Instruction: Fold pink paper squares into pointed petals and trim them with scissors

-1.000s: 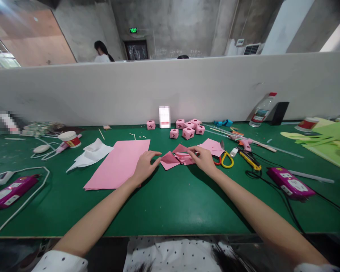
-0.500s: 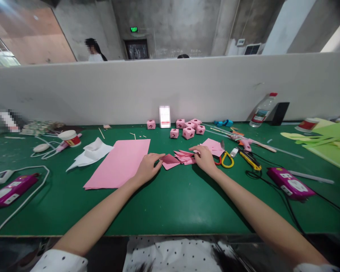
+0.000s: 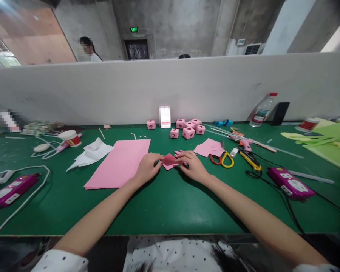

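Note:
My left hand (image 3: 147, 168) pinches the left edge of a folded piece of pink paper (image 3: 169, 160) just above the green table. From the other side, the fingers and thumb of my right hand (image 3: 195, 167) are closed on its right edge. Partly hidden behind my right fingers lies a small pile of folded pink papers (image 3: 176, 153). To the right rest loose pink paper squares (image 3: 209, 146), which overlap the scissors (image 3: 227, 160) with red and yellow handles. A stack of large pink sheets (image 3: 120, 162) lies beside my left hand.
Several pink paper cubes (image 3: 188, 132) stand near the partition (image 3: 124, 92), beside an upright phone (image 3: 164, 117). On the right are a yellow cutter (image 3: 251, 161), a glue gun (image 3: 246, 144), a purple power strip (image 3: 291, 184) with black cables and a bottle (image 3: 262, 113). Crumpled white paper (image 3: 92, 154) lies left.
My right hand has moved left from the folded pile and loose squares to the pink piece by my left hand. The piece's upper part now stands raised between both hands.

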Motion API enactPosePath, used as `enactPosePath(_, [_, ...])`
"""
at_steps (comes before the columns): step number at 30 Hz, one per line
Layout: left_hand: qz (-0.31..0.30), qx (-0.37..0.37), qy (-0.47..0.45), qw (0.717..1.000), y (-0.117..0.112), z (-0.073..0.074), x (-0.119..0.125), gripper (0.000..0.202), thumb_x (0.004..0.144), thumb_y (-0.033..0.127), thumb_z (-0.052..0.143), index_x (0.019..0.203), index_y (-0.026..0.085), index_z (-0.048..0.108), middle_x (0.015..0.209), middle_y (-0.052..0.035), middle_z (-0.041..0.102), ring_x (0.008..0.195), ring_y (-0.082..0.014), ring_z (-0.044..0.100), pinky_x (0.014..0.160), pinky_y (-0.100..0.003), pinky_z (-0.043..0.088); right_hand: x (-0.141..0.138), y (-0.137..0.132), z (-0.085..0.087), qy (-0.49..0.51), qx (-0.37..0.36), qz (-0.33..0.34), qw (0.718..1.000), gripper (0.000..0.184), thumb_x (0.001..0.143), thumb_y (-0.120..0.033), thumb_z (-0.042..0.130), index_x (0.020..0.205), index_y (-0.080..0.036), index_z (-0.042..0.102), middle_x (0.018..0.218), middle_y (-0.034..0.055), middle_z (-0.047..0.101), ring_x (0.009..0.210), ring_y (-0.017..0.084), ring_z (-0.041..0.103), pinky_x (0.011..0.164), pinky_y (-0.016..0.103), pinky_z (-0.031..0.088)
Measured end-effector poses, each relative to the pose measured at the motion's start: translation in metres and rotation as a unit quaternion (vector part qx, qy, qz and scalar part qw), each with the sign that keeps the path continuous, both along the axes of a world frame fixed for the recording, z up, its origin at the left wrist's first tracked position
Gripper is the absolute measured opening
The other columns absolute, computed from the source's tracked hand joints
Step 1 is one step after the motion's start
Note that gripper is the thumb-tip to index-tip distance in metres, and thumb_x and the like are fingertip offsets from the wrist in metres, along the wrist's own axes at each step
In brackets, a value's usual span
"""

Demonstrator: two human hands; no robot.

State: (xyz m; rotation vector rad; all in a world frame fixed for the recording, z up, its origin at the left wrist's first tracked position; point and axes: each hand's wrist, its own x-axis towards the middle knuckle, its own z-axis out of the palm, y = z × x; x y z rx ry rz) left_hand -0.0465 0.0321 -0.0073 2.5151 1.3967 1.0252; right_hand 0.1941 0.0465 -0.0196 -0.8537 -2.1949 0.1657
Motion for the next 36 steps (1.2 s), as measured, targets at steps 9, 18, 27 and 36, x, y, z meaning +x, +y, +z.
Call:
enactPosePath(9, [0.002,-0.011,0.004,1.000,0.000,0.000,0.001,0.024,0.088,0.020,0.053,0.105,0.022,0.069,0.107,-0.0043,0.073,0.100,-0.0216,0.064,0.093,-0.040,0.046,-0.002,-0.002,0.001,-0.011,0.000,0.006,1.000,0.027,0.086,-0.015,0.059,0.109,-0.025,0.070,0.109,0.0074,0.066,0.113,0.026,0.053,0.097,0.047,0.045])
enactPosePath(18, [0.002,-0.019,0.004,1.000,-0.001,0.002,0.002,0.025,0.088,0.019,0.052,0.105,0.022,0.070,0.107,-0.0048,0.073,0.100,-0.0221,0.064,0.092,-0.040,0.047,-0.005,-0.004,0.000,-0.029,0.024,-0.029,0.999,0.020,0.083,-0.016,0.064,0.099,-0.026,0.070,0.119,0.0104,0.058,0.118,0.028,0.046,0.096,0.050,0.044])
enactPosePath(27, [0.005,-0.013,0.011,1.000,0.000,-0.001,0.001,0.026,0.088,0.019,0.051,0.107,0.022,0.068,0.109,-0.0049,0.072,0.101,-0.0225,0.064,0.091,-0.040,0.047,-0.006,0.005,-0.002,-0.027,0.044,-0.063,0.997,0.007,0.083,-0.019,0.065,0.087,-0.023,0.069,0.116,0.0110,0.058,0.116,0.029,0.045,0.095,0.049,0.044])
enactPosePath(36, [0.009,-0.022,-0.036,0.999,-0.005,0.008,0.005,0.029,0.093,0.041,0.050,0.103,0.020,0.067,0.105,-0.0060,0.071,0.100,-0.0221,0.062,0.089,-0.037,0.046,-0.009,-0.007,0.011,0.048,0.002,-0.074,0.996,0.009,0.091,-0.025,0.055,0.091,-0.021,0.063,0.095,0.0076,0.068,0.100,0.025,0.059,0.088,0.040,0.045])
